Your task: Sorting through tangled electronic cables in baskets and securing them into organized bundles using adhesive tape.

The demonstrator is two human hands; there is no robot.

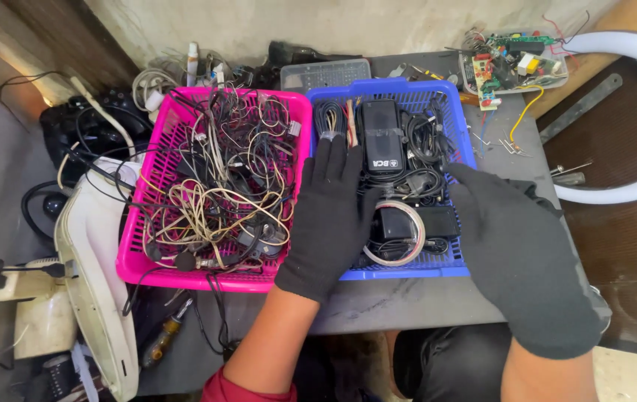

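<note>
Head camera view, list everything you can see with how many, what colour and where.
pink basket: one, pink, left on the table, full of tangled white and black cables
blue basket: one, blue, touching the pink one's right side, holding black adapters and coiled leads
black device: one, black, upright in the blue basket
circuit boards: a few, green, in a clear tray at the back right
screwdriver: one, amber handle, below the pink basket
white tube: one, white, far right
left hand: black glove, flat on the blue basket's left part
right hand: black glove, at that basket's right edge
</note>
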